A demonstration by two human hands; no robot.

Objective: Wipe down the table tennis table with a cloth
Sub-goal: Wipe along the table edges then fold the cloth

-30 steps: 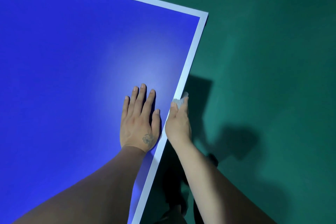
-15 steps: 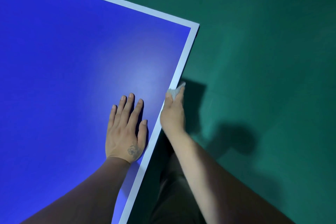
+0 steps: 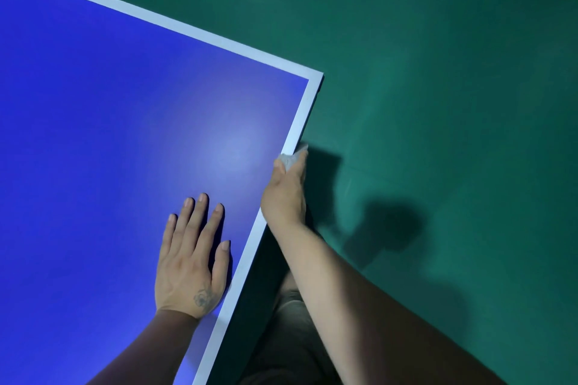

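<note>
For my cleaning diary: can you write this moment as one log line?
left hand: flat on table tennis table | right hand: holds cloth at table's side edge | floor: green

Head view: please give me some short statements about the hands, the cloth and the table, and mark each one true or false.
1. The left hand lies flat on the blue table with its fingers straight. True.
2. The right hand holds a white cloth at the table's side edge. True.
3. The cloth lies spread out in the middle of the blue surface. False: it is bunched in the right hand at the white border, below the table's corner.
4. Both hands hold the cloth. False: only the right hand holds it; the left hand rests bare on the table.
5. The floor beside the table is green. True.
</note>
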